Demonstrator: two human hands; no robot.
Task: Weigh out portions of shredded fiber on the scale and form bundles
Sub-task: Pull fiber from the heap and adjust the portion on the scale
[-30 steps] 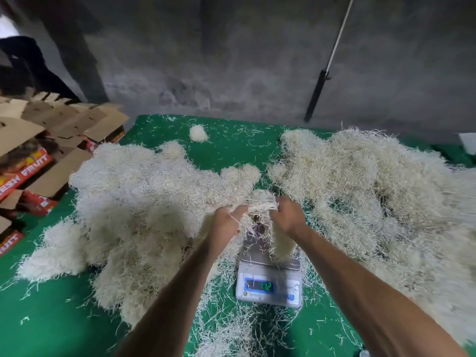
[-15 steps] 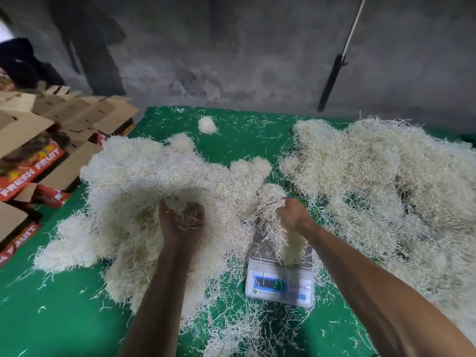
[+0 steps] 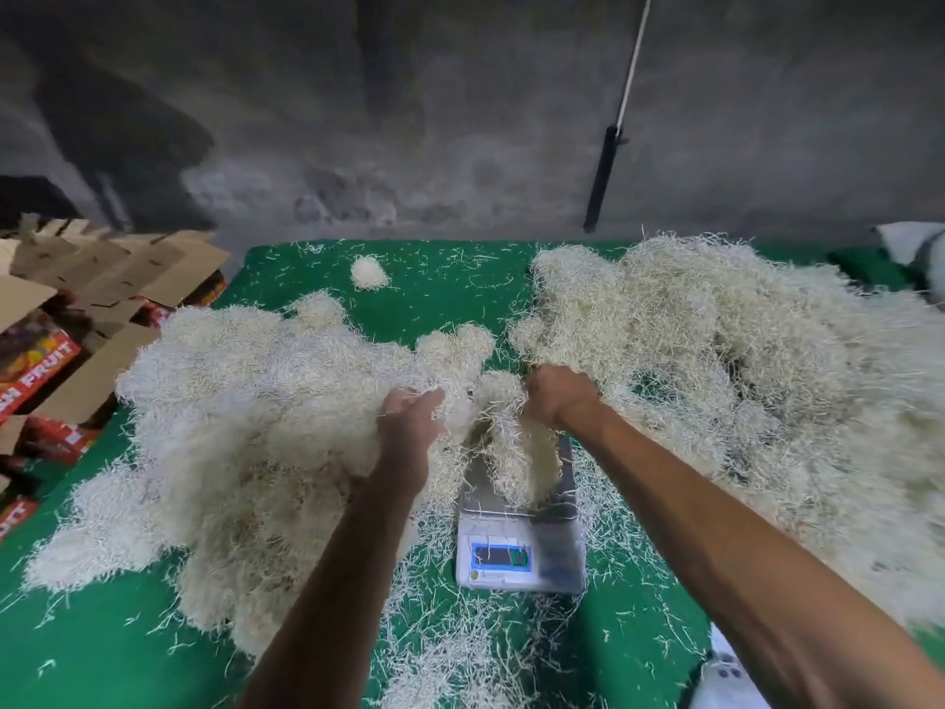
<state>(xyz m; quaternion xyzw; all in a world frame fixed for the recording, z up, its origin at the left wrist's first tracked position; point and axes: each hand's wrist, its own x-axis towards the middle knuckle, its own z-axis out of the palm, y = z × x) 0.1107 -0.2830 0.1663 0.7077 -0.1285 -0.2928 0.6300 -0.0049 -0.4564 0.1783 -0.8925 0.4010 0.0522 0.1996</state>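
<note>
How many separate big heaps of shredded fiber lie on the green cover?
2. The left heap spreads on the near-left side beside the scale; the right heap fills the far-right side. A small tuft sits apart at the back; more may continue beyond the right edge.

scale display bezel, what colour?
Blue frame around the dark display, on the white scale body. Head view, the only one, shows it.

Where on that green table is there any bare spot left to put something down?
Bare green cloth shows at the near left corner, below the left pile, and along the far edge around the small tuft. It is crowded around the scale, between both piles, where the hands work and loose strands lie.
</note>
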